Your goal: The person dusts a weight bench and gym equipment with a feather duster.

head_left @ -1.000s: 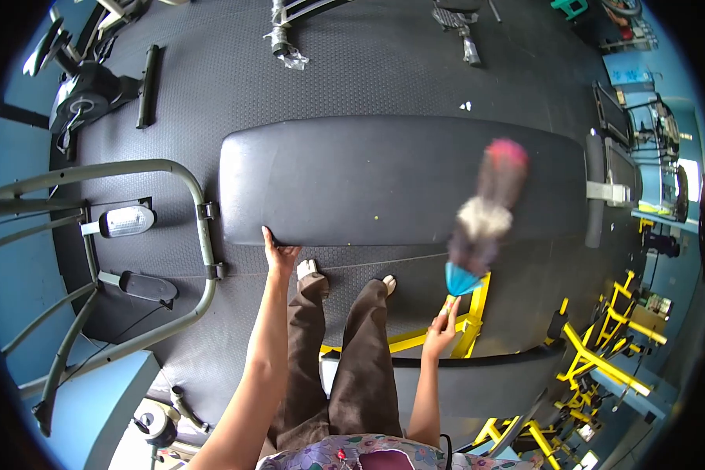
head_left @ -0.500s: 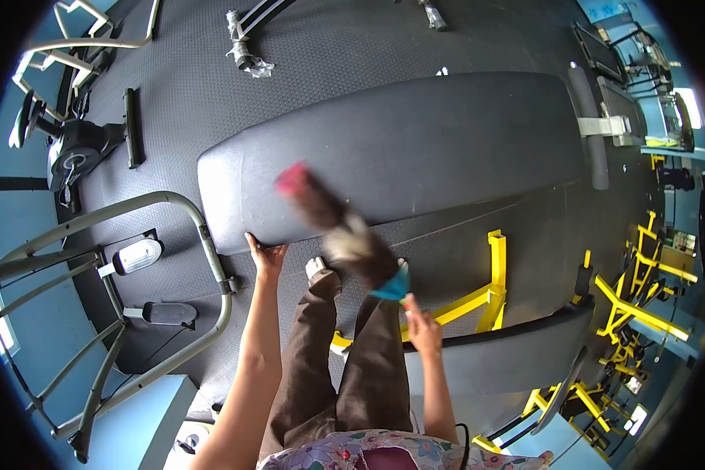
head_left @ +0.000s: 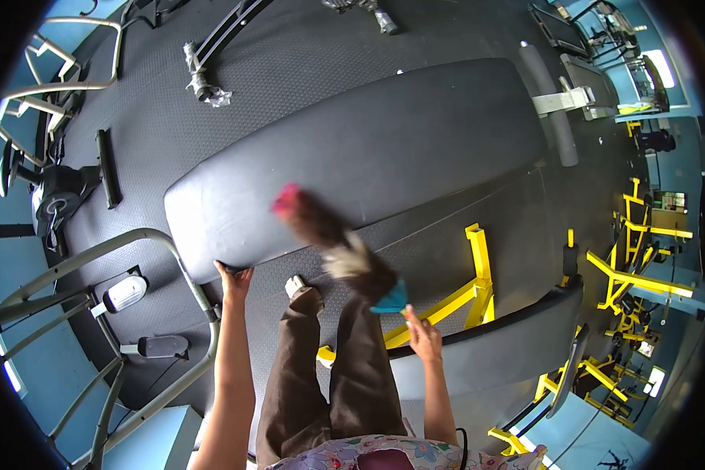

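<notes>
A long black padded bench (head_left: 384, 141) stretches across in front of me. My left hand (head_left: 233, 282) grips its near left corner, thumb on the edge and the other fingers partly hidden below it. My right hand (head_left: 424, 338) is closed around the handle of a feather duster (head_left: 348, 262). The duster has a pink tip, brown and cream feathers and a teal collar. Blurred by motion, it points up and left, its tip overlapping the pad in this view.
A grey tubular exercise machine with foot pedals (head_left: 125, 294) stands at the left. Close on my right are a yellow metal frame (head_left: 482, 274) and another padded bench (head_left: 493, 356). An exercise bike (head_left: 59, 188) stands farther left, and more yellow machines (head_left: 634, 274) line the right side.
The view has shifted, with the bench now lower and farther left. My left hand stays at the bench corner, and the duster is still sweeping near the pad's front edge.
</notes>
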Demonstrator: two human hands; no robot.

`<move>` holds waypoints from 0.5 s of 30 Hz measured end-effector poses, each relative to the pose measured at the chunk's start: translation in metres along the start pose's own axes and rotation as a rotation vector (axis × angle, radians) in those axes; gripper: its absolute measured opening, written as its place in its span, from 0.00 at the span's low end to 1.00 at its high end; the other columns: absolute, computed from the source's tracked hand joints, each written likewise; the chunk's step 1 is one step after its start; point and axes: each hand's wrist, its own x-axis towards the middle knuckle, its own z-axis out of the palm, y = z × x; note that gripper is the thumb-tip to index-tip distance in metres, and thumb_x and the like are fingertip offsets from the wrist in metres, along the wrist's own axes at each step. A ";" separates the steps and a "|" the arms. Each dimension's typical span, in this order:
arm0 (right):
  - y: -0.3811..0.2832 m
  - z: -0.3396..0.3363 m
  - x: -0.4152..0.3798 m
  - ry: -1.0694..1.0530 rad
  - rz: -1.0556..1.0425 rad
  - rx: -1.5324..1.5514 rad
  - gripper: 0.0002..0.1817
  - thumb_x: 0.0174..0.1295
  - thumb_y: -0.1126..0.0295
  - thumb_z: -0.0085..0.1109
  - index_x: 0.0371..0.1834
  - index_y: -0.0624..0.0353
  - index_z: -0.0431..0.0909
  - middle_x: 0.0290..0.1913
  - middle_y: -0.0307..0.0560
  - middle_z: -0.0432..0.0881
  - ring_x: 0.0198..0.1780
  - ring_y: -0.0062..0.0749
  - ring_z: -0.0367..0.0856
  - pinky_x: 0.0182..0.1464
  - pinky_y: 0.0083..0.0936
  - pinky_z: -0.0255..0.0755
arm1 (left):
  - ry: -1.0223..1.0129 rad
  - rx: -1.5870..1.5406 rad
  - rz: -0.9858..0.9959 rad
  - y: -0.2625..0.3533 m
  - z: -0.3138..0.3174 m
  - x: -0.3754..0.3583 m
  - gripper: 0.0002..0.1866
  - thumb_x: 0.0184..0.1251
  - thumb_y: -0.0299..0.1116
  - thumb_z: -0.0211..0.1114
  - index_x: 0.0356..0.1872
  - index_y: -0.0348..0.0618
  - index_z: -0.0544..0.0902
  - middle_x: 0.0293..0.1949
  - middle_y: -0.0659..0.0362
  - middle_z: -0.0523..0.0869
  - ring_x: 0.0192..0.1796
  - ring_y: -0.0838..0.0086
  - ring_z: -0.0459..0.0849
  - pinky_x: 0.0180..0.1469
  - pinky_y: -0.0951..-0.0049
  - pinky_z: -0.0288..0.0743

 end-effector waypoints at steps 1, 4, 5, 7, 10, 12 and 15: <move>0.015 -0.008 -0.001 0.085 0.066 -0.008 0.26 0.59 0.66 0.54 0.61 0.31 0.65 0.19 0.46 0.71 0.20 0.39 0.74 0.23 0.33 0.71 | 0.034 0.089 0.063 -0.003 0.002 -0.003 0.53 0.49 0.70 0.53 0.66 0.36 0.50 0.65 0.42 0.54 0.63 0.53 0.63 0.63 0.54 0.61; 0.057 -0.044 0.006 0.209 0.360 0.069 0.21 0.63 0.72 0.47 0.61 0.52 0.67 0.41 0.56 0.80 0.38 0.45 0.80 0.40 0.31 0.74 | 0.429 0.762 0.251 -0.004 0.003 0.001 0.50 0.51 0.65 0.59 0.60 0.29 0.57 0.59 0.36 0.63 0.52 0.49 0.74 0.48 0.55 0.74; 0.065 -0.051 0.016 0.218 0.364 0.066 0.21 0.63 0.72 0.47 0.61 0.52 0.67 0.41 0.56 0.80 0.38 0.45 0.80 0.40 0.31 0.74 | 0.658 1.156 0.315 -0.005 0.028 -0.007 0.50 0.51 0.64 0.59 0.59 0.26 0.58 0.57 0.35 0.64 0.54 0.45 0.71 0.52 0.54 0.70; 0.080 -0.066 0.042 0.546 0.432 0.302 0.22 0.64 0.73 0.47 0.62 0.54 0.64 0.53 0.56 0.75 0.47 0.44 0.78 0.47 0.29 0.72 | 0.763 1.445 0.893 -0.051 0.060 -0.036 0.48 0.54 0.62 0.56 0.60 0.24 0.56 0.59 0.31 0.59 0.62 0.44 0.61 0.62 0.54 0.59; 0.071 -0.078 0.068 0.615 0.393 0.431 0.23 0.63 0.71 0.48 0.63 0.54 0.63 0.54 0.53 0.75 0.50 0.43 0.77 0.49 0.28 0.72 | 0.431 1.783 1.009 -0.097 0.119 -0.078 0.48 0.55 0.59 0.58 0.65 0.30 0.50 0.63 0.29 0.49 0.66 0.42 0.52 0.67 0.53 0.48; 0.070 -0.079 0.065 0.416 0.240 0.408 0.23 0.62 0.70 0.50 0.62 0.53 0.64 0.54 0.54 0.75 0.44 0.43 0.80 0.44 0.28 0.74 | 0.210 1.907 1.131 -0.132 0.155 -0.106 0.50 0.54 0.60 0.58 0.65 0.30 0.49 0.64 0.29 0.48 0.66 0.41 0.51 0.67 0.53 0.47; 0.084 -0.086 0.059 0.075 0.000 0.079 0.24 0.59 0.66 0.54 0.60 0.36 0.67 0.27 0.51 0.78 0.22 0.44 0.77 0.26 0.32 0.74 | 0.051 2.018 1.093 -0.174 0.203 -0.137 0.54 0.50 0.63 0.59 0.65 0.27 0.47 0.62 0.26 0.49 0.66 0.38 0.51 0.66 0.52 0.46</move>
